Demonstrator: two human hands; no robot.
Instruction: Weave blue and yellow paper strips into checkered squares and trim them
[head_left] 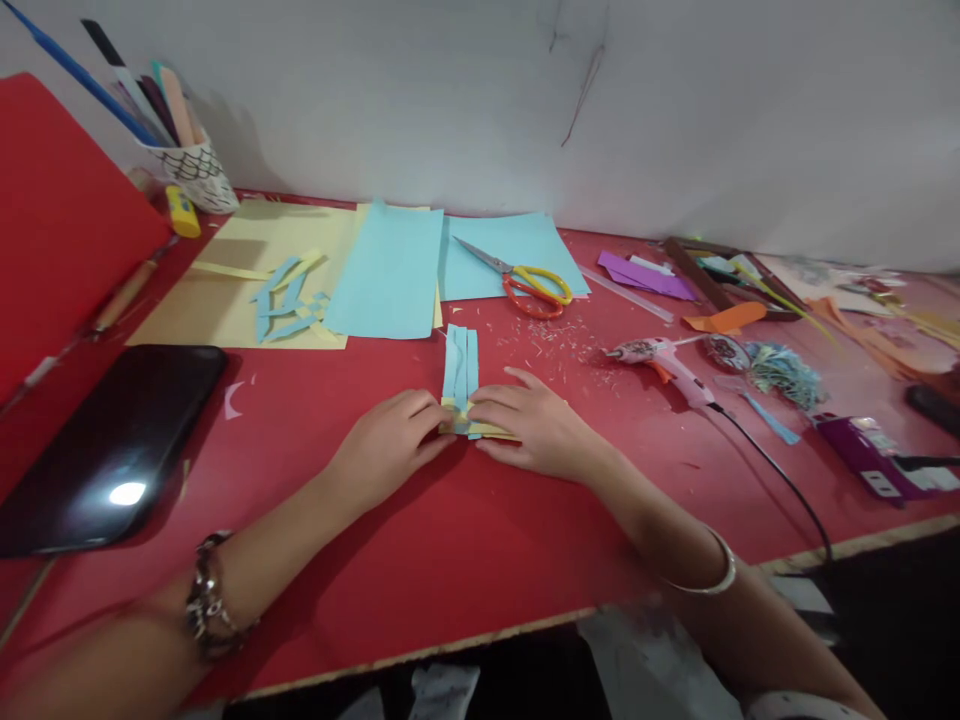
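Observation:
Light blue paper strips [460, 362] lie side by side on the red table, pointing away from me. Pale yellow strips [491, 431] cross them at their near end. From the left, my left hand [397, 440] pinches the crossing strips between thumb and fingers. My right hand [532, 420] is on the other side, its fingers closed on the yellow strip and the blue ends, with one finger raised. The fingertips cover much of the crossing. Farther back, scissors [517, 277] with yellow and red handles rest on a light blue sheet [480, 255].
Cut strips [289, 300] lie on a yellow sheet [187, 290]. A black phone-like slab [112, 440] is at left, near a pen cup [196, 175]. At right are a pink glue gun [667, 370] with a cord, a purple power strip [870, 460] and paper scraps [645, 275].

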